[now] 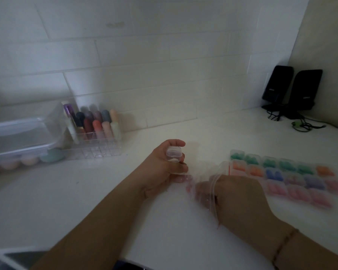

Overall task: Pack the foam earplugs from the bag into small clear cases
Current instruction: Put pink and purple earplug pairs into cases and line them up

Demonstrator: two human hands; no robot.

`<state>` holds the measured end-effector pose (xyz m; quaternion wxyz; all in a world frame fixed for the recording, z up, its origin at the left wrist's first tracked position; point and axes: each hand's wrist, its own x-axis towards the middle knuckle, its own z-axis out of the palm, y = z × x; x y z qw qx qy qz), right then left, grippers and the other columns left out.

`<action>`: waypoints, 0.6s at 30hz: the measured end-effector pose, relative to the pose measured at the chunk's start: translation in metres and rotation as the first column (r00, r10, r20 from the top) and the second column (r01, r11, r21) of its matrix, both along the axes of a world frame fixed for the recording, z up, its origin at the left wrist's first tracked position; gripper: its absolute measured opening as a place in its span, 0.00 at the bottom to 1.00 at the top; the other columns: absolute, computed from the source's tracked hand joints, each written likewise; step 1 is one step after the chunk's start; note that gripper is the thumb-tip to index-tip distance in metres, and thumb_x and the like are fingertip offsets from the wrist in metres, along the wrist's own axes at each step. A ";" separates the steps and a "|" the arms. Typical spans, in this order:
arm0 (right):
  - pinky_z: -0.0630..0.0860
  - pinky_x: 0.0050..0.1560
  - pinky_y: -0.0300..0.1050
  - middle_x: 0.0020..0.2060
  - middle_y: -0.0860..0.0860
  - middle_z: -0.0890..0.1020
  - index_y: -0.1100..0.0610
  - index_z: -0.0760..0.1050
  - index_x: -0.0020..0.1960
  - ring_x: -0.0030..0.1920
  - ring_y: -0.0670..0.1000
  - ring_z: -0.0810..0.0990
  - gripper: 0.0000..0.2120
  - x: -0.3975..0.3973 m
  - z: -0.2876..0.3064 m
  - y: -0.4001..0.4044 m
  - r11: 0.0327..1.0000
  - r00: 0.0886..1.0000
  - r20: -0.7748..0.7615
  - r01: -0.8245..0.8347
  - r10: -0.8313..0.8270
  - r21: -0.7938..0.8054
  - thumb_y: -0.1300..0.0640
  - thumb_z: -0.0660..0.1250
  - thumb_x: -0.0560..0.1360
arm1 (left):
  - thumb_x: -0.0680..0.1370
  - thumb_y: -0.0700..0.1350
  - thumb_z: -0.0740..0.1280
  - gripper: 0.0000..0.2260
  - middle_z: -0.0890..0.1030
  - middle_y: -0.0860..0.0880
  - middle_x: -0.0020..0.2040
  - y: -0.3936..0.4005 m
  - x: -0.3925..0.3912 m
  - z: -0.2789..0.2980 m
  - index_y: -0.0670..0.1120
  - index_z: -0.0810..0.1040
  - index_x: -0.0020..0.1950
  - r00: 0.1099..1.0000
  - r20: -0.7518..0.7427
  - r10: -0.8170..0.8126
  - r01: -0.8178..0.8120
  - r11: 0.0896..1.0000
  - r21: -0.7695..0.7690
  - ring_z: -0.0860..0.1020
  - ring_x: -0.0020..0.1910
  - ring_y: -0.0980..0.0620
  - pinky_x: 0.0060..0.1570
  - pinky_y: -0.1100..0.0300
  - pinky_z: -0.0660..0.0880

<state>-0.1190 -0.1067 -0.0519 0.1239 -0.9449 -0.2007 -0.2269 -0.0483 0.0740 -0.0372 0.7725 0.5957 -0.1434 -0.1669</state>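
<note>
My left hand (164, 168) holds a small clear case (173, 153) between thumb and fingers above the white counter. My right hand (236, 195) is pushed into a clear plastic zip bag (209, 184) with a red seal line, its fingers hidden and blurred inside the bag near some pinkish earplugs (189, 184). To the right lie rows of filled clear cases (293, 172) with green, orange, blue, purple and pink earplugs.
A clear organizer with coloured lipstick-like tubes (98, 129) and a lidded clear box (18, 139) over rounded sponges stand at back left. Two black speakers (293, 88) with cables sit in the back right corner. A white tiled wall backs the counter.
</note>
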 end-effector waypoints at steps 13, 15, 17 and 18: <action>0.79 0.32 0.49 0.39 0.43 0.82 0.39 0.79 0.51 0.36 0.48 0.82 0.12 -0.003 0.003 0.000 0.994 1.000 -0.024 -0.011 0.014 0.109 0.43 0.58 0.74 | 0.74 0.22 0.59 0.22 0.71 0.46 0.39 0.000 -0.002 0.006 0.44 0.69 0.60 0.993 -0.115 -0.017 0.011 0.999 -0.053 0.75 0.33 0.52 0.29 0.59 0.79; 0.79 0.33 0.46 0.39 0.42 0.81 0.41 0.79 0.49 0.36 0.48 0.81 0.12 -0.002 0.006 -0.001 0.996 0.999 -0.041 0.008 -0.005 0.085 0.43 0.57 0.73 | 0.73 0.21 0.59 0.23 0.71 0.46 0.38 0.000 -0.001 0.005 0.44 0.69 0.60 0.993 -0.103 0.055 -0.055 0.998 0.001 0.74 0.31 0.52 0.28 0.59 0.78; 0.75 0.34 0.39 0.39 0.41 0.80 0.43 0.77 0.46 0.35 0.46 0.80 0.10 -0.004 0.011 -0.002 0.996 0.997 -0.071 0.036 -0.030 0.082 0.44 0.59 0.71 | 0.73 0.21 0.59 0.23 0.70 0.46 0.37 0.000 0.002 0.003 0.43 0.69 0.61 0.991 -0.074 0.113 -0.109 0.992 0.058 0.73 0.30 0.52 0.29 0.58 0.78; 0.72 0.35 0.37 0.39 0.42 0.79 0.44 0.76 0.45 0.35 0.46 0.79 0.07 -0.005 0.012 -0.004 0.994 0.997 -0.074 0.042 -0.035 0.097 0.47 0.61 0.70 | 0.72 0.21 0.59 0.24 0.70 0.46 0.37 0.001 0.002 0.002 0.43 0.69 0.62 0.989 -0.062 0.132 -0.127 0.989 0.082 0.73 0.30 0.52 0.30 0.57 0.78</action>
